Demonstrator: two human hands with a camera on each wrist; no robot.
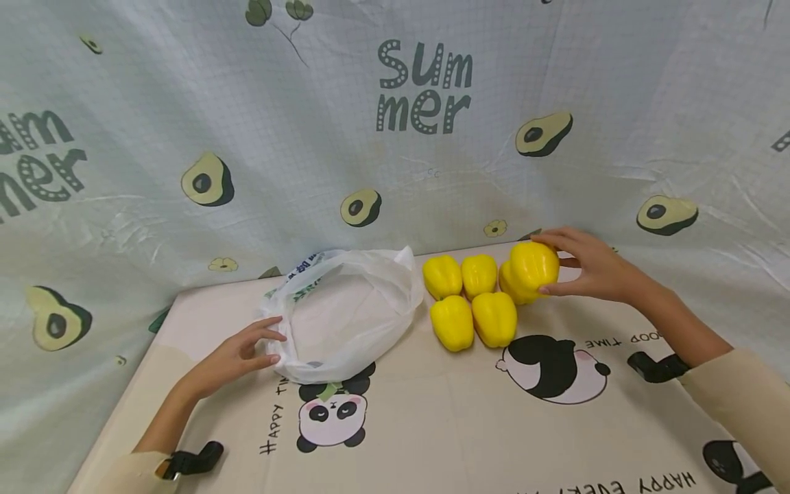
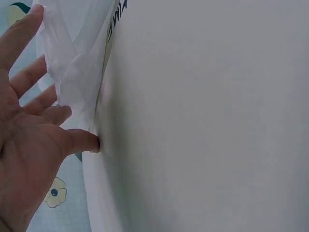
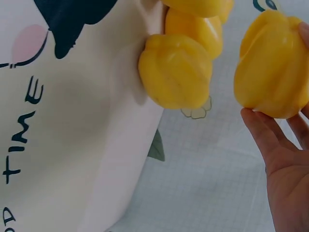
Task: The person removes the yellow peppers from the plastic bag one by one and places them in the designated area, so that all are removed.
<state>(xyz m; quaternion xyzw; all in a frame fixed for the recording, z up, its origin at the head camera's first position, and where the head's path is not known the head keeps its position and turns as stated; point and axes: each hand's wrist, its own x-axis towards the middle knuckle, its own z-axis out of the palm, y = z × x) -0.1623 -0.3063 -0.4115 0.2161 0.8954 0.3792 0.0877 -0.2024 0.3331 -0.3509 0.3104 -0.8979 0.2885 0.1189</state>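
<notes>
My right hand (image 1: 589, 267) holds a yellow bell pepper (image 1: 534, 266) between thumb and fingers. In the right wrist view this bell pepper (image 3: 270, 65) is raised off the table, apart from the others. Several more yellow bell peppers (image 1: 452, 322) stand close together on the table, one partly hidden behind the held one. To their left lies a white plastic bag (image 1: 364, 343) with its mouth spread wide. At the bag's left rim is my left hand (image 1: 237, 353); in the left wrist view its fingers (image 2: 26, 36) are spread and touch the plastic, with the thumb held apart.
A pale cloth with panda drawings (image 1: 332, 415) and lettering covers the table (image 1: 432, 425). Behind the table hangs a curtain (image 1: 426, 171) printed with avocados. Black straps with mounts (image 1: 197, 460) sit at both wrists.
</notes>
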